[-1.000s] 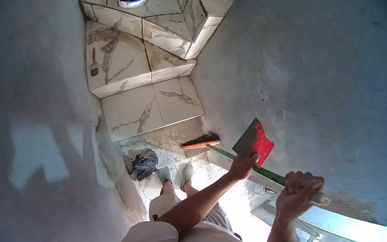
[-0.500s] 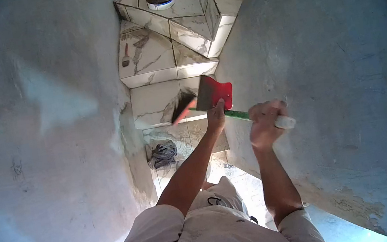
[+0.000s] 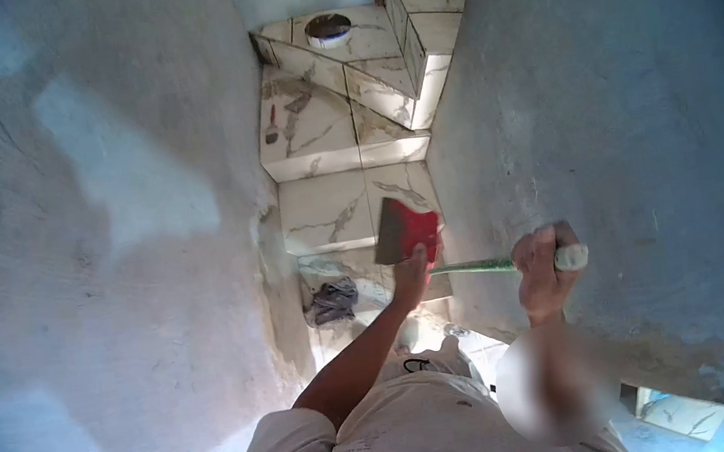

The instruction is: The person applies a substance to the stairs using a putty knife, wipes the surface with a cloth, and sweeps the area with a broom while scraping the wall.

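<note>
My left hand (image 3: 411, 278) is closed on a wide scraper (image 3: 417, 231) with a red grip and a flat metal blade, held over the tiled steps with the blade to the left. My right hand (image 3: 541, 272) is wrapped round the pale end of a hand broom's green handle (image 3: 476, 267), near the right wall. That handle runs left, almost level, to my left hand. The broom's bristles are hidden; only a little of its orange-red head shows beside my left wrist.
Marble-patterned tiled steps (image 3: 322, 208) climb between two grey plastered walls. On a higher step lies a small paintbrush (image 3: 272, 129). A round white bucket (image 3: 328, 31) with dark contents stands further up. A crumpled grey plastic bag (image 3: 333, 302) lies on a lower step.
Both hands have come lower in the view, nearer my body, and the right hand has also moved right. The broom's bristled head, visible left of the scraper before, has gone behind my left hand.
</note>
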A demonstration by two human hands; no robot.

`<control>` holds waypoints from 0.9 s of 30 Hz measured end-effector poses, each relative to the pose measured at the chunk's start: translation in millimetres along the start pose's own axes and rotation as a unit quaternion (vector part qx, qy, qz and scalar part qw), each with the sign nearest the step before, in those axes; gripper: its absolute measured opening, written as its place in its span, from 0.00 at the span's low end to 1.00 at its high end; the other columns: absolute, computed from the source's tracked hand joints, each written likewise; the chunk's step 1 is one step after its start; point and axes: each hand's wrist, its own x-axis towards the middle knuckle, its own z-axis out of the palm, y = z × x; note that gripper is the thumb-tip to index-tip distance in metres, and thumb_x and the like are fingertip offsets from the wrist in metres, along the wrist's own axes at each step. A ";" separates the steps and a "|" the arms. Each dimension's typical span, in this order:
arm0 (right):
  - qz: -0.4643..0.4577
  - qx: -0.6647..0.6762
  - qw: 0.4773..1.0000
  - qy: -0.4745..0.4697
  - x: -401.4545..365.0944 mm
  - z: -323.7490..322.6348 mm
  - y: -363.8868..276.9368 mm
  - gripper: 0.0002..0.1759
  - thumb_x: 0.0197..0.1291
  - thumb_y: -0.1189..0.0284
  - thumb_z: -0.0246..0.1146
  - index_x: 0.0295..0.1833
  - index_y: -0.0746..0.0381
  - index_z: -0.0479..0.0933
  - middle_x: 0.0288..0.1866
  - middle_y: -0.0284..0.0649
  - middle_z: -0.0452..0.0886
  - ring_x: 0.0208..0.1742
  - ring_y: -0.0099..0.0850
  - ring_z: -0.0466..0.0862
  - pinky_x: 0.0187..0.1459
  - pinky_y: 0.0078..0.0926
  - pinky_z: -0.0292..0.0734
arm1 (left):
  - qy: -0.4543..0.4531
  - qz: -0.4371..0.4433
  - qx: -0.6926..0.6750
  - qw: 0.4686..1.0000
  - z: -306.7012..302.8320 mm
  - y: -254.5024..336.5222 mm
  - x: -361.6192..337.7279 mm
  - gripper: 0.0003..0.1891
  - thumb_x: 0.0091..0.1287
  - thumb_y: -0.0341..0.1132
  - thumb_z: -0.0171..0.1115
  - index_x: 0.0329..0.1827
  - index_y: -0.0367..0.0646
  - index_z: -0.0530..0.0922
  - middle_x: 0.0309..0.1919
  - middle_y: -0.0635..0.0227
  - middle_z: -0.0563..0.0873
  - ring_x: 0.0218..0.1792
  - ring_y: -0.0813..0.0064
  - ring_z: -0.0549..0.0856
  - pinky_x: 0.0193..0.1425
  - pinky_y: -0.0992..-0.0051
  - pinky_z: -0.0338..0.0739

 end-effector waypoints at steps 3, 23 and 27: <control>0.018 -0.009 1.000 -0.018 9.7 -3.7 6.5 0.11 0.64 0.76 0.55 0.27 0.61 0.66 0.16 0.30 0.68 0.18 0.15 0.67 0.18 0.19 0.61 | 0.172 0.263 0.085 0.946 -53.6 -91.5 6.6 0.10 0.68 0.38 0.55 0.39 0.39 0.78 0.27 0.61 0.81 0.28 0.69 0.80 0.33 0.68 0.73; -0.095 0.012 0.992 0.084 50.3 -4.2 0.6 0.16 0.63 0.64 0.61 0.28 0.56 0.63 0.18 0.28 0.66 0.17 0.17 0.65 0.16 0.20 0.61 | 0.065 0.016 -0.334 0.940 -137.3 -216.5 -81.2 0.12 0.64 0.38 0.59 0.46 0.41 0.79 0.36 0.73 0.82 0.33 0.78 0.80 0.34 0.70 0.76; -0.190 0.033 0.981 0.002 66.0 -10.9 27.2 0.14 0.65 0.66 0.58 0.30 0.58 0.64 0.19 0.29 0.66 0.16 0.18 0.64 0.14 0.20 0.59 | 0.034 0.065 -0.140 0.987 -111.6 -323.9 -25.5 0.19 0.66 0.45 0.60 0.53 0.41 0.74 0.43 0.65 0.82 0.40 0.73 0.82 0.44 0.71 0.78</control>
